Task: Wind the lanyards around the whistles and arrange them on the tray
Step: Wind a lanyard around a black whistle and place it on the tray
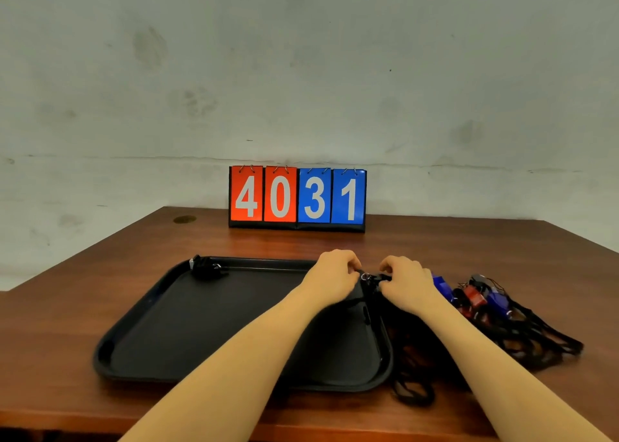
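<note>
1. The wooden table is smooth and reddish-brown. Its left edge slants up toward the wall, and bare wood runs left of the tray and along the near edge.
2. A black tray lies flat, shallow, with rounded corners and a raised rim. Most of its floor is bare. In its far left corner sits one dark wound whistle, small and hard to make out.
3. Behind it, against the grey blotched wall, stands a flip scoreboard with two red cards and two blue cards reading 4031.
4. The left hand is above the tray's far right corner, fingers curled in, pinching the near end of a black whistle with a small metal ring.
5. The right hand pinches the other end of that same whistle. Its dark cord hangs down over the tray's right rim, blending with the black tray.
6. Right of the tray lies a pile of whistles, blue, red and dark, glossy plastic, partly hidden behind the right forearm.
7. Their black lanyards sprawl in a tangle toward the near right; single cords cannot be told apart.
</note>
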